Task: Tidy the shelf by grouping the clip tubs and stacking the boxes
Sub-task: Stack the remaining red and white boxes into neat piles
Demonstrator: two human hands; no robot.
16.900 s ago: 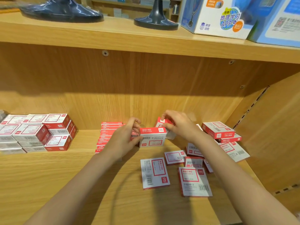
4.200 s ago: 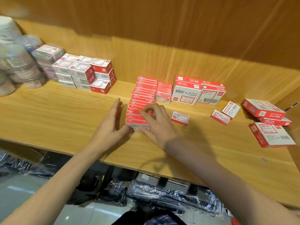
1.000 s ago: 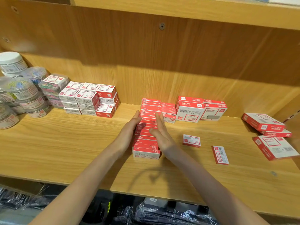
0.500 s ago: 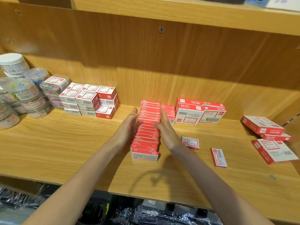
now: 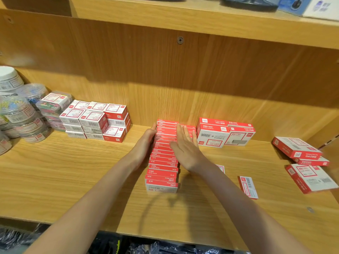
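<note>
A long row of small red staple boxes point(image 5: 162, 169) runs from the shelf's back wall toward the front edge in the middle. My left hand point(image 5: 145, 143) lies flat against the row's left side. My right hand point(image 5: 185, 147) rests flat, fingers straight, along the row's right side and top. Neither hand holds anything. Clear clip tubs point(image 5: 20, 114) stand grouped at the far left. Beside them is a stack of red-and-white boxes point(image 5: 97, 121). One loose small box point(image 5: 247, 186) lies right of my right forearm; another point(image 5: 221, 168) is mostly hidden behind it.
Two larger red-and-white boxes point(image 5: 225, 133) stand against the back wall right of the row. Three flat red boxes point(image 5: 304, 162) lie scattered near the right wall. The wooden shelf point(image 5: 73, 180) has an upper shelf above and plastic-wrapped goods below its front edge.
Both hands have slid further back along the row of small boxes, pressing its sides. The row looks a little straighter; the other boxes have not moved.
</note>
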